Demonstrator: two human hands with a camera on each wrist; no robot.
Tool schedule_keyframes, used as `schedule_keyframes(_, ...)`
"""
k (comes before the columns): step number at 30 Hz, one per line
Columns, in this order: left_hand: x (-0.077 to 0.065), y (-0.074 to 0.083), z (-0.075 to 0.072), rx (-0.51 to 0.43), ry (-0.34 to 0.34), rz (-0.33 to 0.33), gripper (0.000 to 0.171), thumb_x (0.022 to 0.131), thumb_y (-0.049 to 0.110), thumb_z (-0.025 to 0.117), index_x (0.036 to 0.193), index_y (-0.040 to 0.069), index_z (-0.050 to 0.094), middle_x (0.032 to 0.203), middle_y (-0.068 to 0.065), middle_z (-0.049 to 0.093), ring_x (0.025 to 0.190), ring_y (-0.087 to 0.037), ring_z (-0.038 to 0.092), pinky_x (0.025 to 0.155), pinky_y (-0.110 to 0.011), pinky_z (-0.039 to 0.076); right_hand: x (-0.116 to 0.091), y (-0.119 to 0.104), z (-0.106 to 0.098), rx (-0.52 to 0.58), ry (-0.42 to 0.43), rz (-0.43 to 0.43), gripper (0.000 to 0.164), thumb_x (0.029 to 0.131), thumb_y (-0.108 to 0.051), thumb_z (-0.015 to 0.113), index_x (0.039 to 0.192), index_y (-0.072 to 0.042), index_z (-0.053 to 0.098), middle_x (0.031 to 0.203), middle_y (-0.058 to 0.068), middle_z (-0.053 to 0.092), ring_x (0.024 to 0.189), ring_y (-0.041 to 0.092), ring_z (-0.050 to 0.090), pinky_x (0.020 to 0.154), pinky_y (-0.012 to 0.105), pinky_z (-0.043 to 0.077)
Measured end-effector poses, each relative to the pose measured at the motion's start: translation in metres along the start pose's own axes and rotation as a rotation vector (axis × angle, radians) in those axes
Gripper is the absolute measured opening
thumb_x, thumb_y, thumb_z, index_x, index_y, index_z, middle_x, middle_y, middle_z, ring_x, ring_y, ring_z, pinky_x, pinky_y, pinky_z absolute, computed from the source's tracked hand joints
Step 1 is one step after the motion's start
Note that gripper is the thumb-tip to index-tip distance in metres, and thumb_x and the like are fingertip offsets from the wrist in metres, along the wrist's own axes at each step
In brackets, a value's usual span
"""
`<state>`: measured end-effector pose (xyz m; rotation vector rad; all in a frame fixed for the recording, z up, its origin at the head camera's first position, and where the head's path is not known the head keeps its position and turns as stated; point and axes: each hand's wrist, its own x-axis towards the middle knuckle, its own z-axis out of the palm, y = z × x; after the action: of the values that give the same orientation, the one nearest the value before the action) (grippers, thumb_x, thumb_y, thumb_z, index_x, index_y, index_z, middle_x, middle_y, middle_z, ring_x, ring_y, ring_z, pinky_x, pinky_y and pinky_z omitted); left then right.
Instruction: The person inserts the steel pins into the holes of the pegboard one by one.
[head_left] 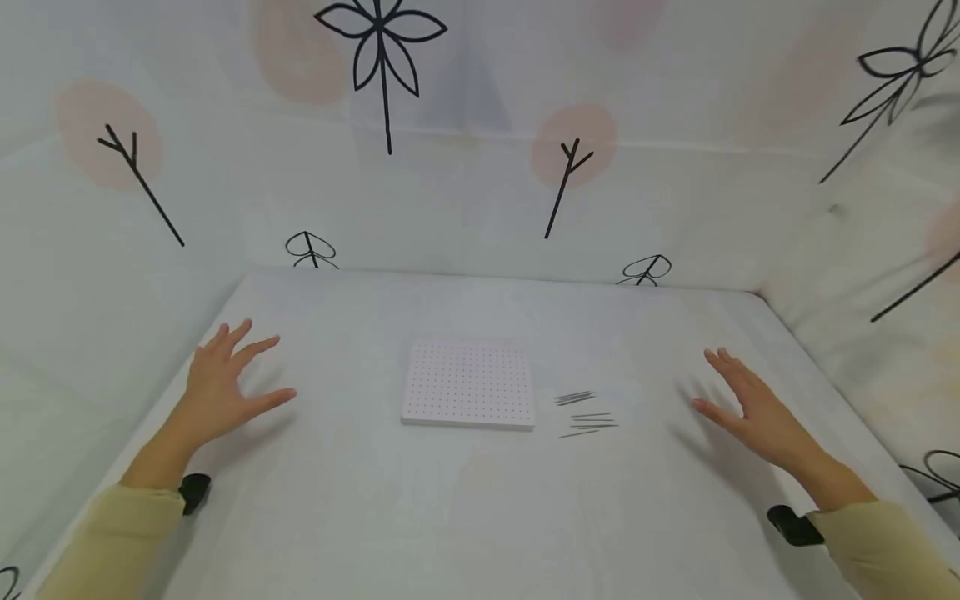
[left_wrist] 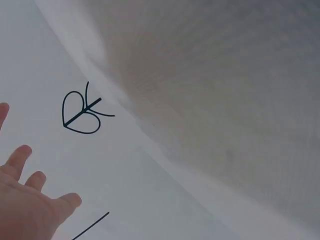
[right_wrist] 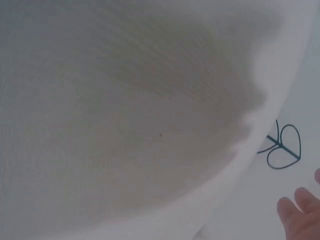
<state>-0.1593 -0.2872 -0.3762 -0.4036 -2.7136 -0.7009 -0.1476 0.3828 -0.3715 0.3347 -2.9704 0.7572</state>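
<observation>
Head view, board [head_left: 468, 383]: White and dot-gridded, it lies flat near the middle of the surface [head_left: 360, 517].
Head view, rods [head_left: 575, 399]: Thin and grey, they lie in two loose groups just right of the board.
Head view, hands: The left hand [head_left: 217, 396], fingers spread apart, and the right hand [head_left: 765, 425], visible fingers close together, thumb apart, hold nothing.
Head view, work: Handling appears not yet begun; the next move likely calls for an inward reach and a fine pinch.
Left wrist view: Separated fingers, left of a leaf drawing [left_wrist: 82, 112].
Right wrist view: Cropped fingertips, near right.
</observation>
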Motion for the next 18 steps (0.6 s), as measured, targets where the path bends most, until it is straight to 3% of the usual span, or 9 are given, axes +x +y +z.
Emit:
schedule_keyframes(4, 0.002, 0.003, 0.002, -0.092, 0.022, 0.033, 0.063, 0.07, 0.03, 0.081, 0.122, 0.003, 0.057, 0.142, -0.028, 0.029, 0.135, -0.046, 0.009, 0.102, -0.068, 0.001, 0.003, -0.002, 0.006, 0.034, 0.001, -0.025, 0.078, 0.091, -0.031, 0.06, 0.15, -0.014, 0.013, 0.152, 0.021, 0.008, 0.136, 0.044, 0.005, 0.095, 0.072, 0.01)
schedule_keyframes(13, 0.006, 0.009, 0.006, -0.172, -0.049, -0.035, 0.058, 0.072, 0.032, 0.081, 0.119, 0.006, 0.06, 0.146, -0.018, 0.03, 0.139, -0.034, 0.009, 0.095, -0.072, 0.018, 0.006, -0.005, 0.014, 0.073, -0.011, -0.058, 0.075, 0.089, -0.029, 0.063, 0.149, -0.011, 0.02, 0.15, 0.023, 0.015, 0.133, 0.047, 0.014, 0.094, 0.071, 0.018)
schedule_keyframes(18, 0.007, 0.012, 0.01, -0.201, -0.081, -0.036, 0.057, 0.072, 0.034, 0.08, 0.119, 0.006, 0.06, 0.145, -0.015, 0.032, 0.139, -0.031, 0.012, 0.094, -0.07, 0.022, 0.008, -0.006, 0.019, 0.093, -0.031, -0.051, 0.073, 0.088, -0.03, 0.064, 0.148, -0.013, 0.024, 0.149, 0.022, 0.019, 0.132, 0.047, 0.018, 0.09, 0.071, 0.024)
